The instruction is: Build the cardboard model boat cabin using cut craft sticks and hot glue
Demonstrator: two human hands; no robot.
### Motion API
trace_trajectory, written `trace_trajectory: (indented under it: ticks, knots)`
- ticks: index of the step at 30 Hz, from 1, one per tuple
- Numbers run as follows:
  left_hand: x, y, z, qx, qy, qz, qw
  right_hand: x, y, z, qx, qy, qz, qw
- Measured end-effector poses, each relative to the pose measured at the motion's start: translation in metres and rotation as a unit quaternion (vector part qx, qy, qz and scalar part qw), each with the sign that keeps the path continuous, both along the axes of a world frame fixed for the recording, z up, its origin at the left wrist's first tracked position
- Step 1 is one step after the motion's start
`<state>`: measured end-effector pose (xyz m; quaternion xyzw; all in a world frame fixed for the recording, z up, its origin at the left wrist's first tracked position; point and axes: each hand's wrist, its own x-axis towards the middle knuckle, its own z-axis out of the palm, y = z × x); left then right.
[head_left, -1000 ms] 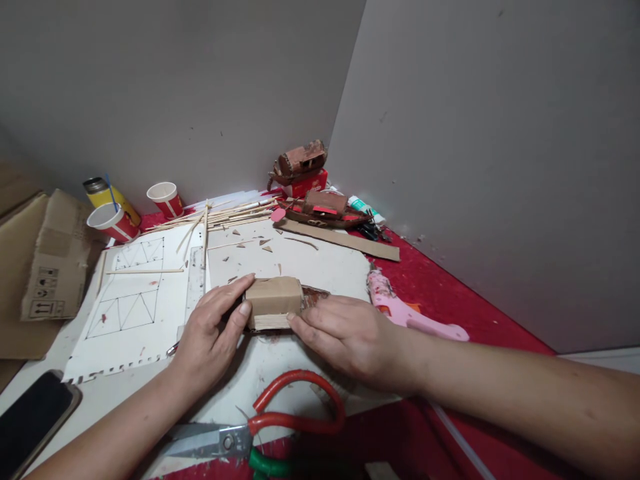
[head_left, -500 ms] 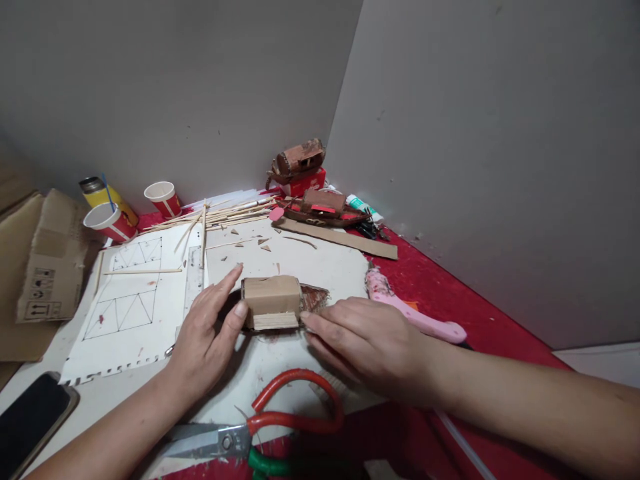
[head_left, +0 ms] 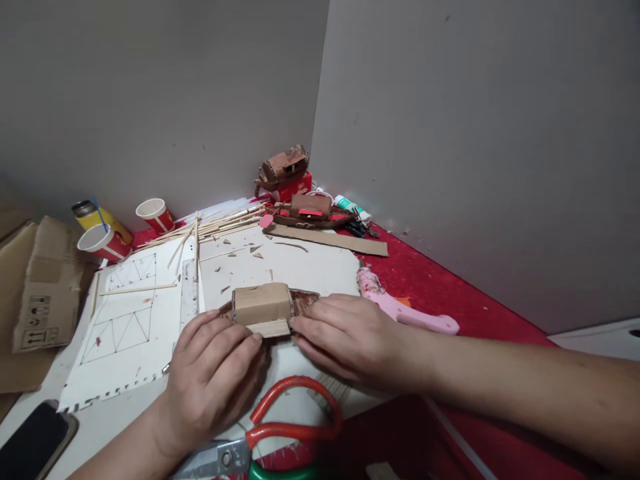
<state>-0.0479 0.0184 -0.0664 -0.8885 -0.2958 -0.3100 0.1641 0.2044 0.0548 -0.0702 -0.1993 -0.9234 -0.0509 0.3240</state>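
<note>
A small model boat (head_left: 306,301) with a brown hull sits on the white board in front of me. Its cabin (head_left: 263,303) is covered in folded tan cardboard, and a pale ribbed cardboard strip (head_left: 270,329) runs along the near side. My left hand (head_left: 215,373) is closed at the boat's left end, fingertips at that strip's left edge; its thumb is hidden. From the right, my right hand (head_left: 355,340) grips the other end, fingers together beside the strip. Closest to me lie scissors (head_left: 295,431) with red and green handles, partly behind my left wrist.
A pink glue gun (head_left: 425,321) lies to the right. Behind are two finished-looking model boats (head_left: 310,208), thin wooden sticks (head_left: 220,223) and a cardboard strip (head_left: 330,239). Leftward are a drawing sheet (head_left: 120,320), paper cups (head_left: 155,215), a carton (head_left: 55,280) and a phone (head_left: 35,437).
My left hand has gone from spread fingers beside the boat to curled fingers at its near left side. The right hand keeps its hold. The view has shifted slightly.
</note>
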Motion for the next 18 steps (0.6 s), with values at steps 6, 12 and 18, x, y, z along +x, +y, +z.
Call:
trace_trajectory:
  ticks: [6, 12, 18]
  knots:
    - [-0.0018, 0.0032, -0.0029, -0.013, 0.003, 0.008, 1.0, -0.0009, 0.0017, -0.0023, -0.192, 0.121, -0.071, 0.971]
    - [-0.002, 0.0039, -0.006, -0.02, 0.009, 0.014, 1.0, -0.0046, 0.0058, -0.0027, -0.187, 0.113, -0.045, 0.975]
    - [-0.0011, 0.0049, -0.0093, -0.016, 0.015, 0.022, 1.0, -0.0048, 0.0071, 0.0, -0.172, 0.045, -0.061, 0.982]
